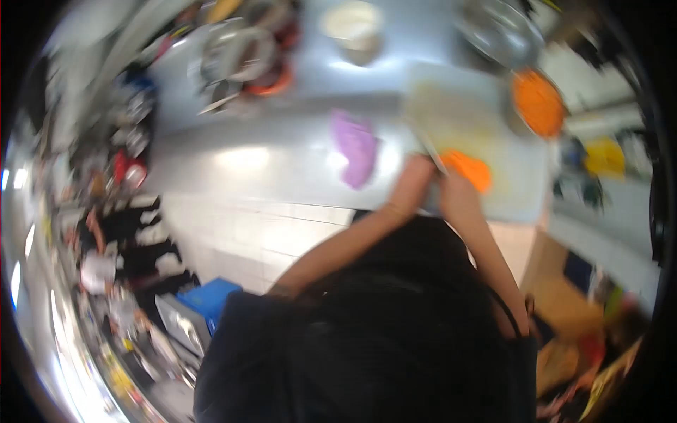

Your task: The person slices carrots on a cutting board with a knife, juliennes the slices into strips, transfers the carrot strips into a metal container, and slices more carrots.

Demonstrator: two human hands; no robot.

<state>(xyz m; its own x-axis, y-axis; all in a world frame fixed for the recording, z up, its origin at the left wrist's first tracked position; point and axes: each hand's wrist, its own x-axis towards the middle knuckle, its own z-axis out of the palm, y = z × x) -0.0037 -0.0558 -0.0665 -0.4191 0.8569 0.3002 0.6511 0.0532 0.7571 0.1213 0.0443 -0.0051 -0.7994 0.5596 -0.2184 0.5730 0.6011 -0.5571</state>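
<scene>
Fingers of left hand [419,169] and right hand [456,190]: blurred, spread or pinching cannot be told | knife [427,144]: at both hands, stiff, best held by handle | carrot pile [470,170]: on cutting board [497,120], likely light, loose, slightly slippery; best cupped

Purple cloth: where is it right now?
In the head view, the purple cloth lies on the bare-metal counter, left of the cutting board and just left of the left hand.
</scene>
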